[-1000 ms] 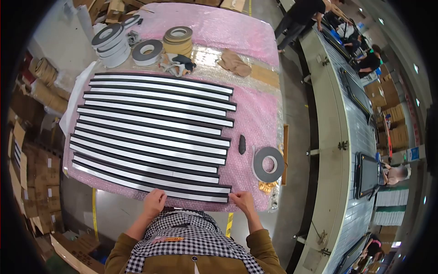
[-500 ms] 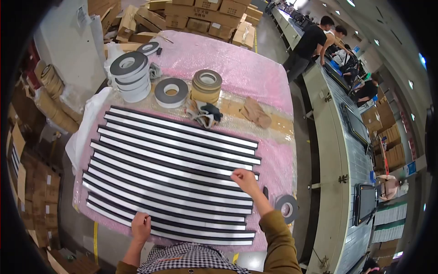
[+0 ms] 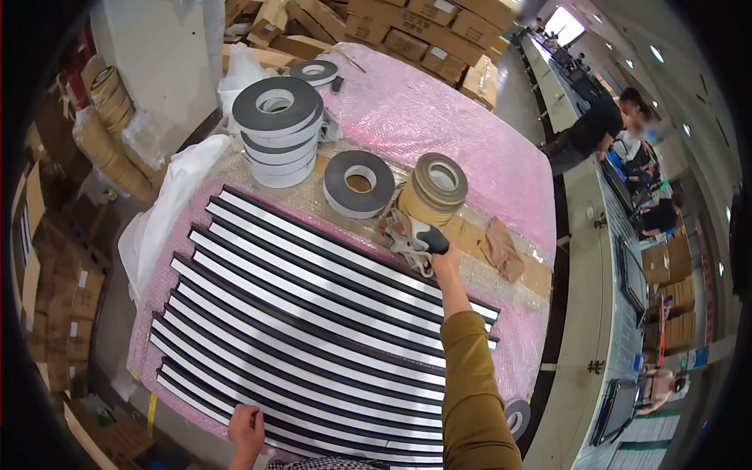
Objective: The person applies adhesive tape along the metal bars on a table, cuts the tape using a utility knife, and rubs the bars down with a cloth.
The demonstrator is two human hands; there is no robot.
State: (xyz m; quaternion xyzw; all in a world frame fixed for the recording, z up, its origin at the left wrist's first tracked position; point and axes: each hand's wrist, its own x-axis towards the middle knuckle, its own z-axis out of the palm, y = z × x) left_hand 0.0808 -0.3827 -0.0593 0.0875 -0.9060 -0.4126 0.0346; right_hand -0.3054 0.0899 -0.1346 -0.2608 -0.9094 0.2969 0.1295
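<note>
Long black-and-white strips [image 3: 313, 329] lie side by side on the pink bubble wrap. My left hand [image 3: 247, 427] is closed at their near edge, fingers curled; whatever it may hold is hidden. Beyond the strips, my right hand [image 3: 447, 265] has its fingers closed at the dark part of a grey-and-black work glove [image 3: 409, 240] in a crumpled heap. The fingertips are partly hidden. Right behind the glove stands a stack of brown tape rolls [image 3: 433, 196]. A brown crumpled cloth or glove [image 3: 501, 249] lies to the right of this hand.
A tall stack of tape rolls [image 3: 280, 149], a single black-and-white roll [image 3: 359, 185] and a smaller roll [image 3: 315, 72] stand farther back. Another roll [image 3: 515, 417] sits by the right edge. Cardboard boxes [image 3: 427, 39] and a conveyor line [image 3: 583, 258] with people lie beyond.
My right hand has moved from the strips' right ends up and away to the work glove. My left hand stays near the strips' near edge. The view has shifted.
</note>
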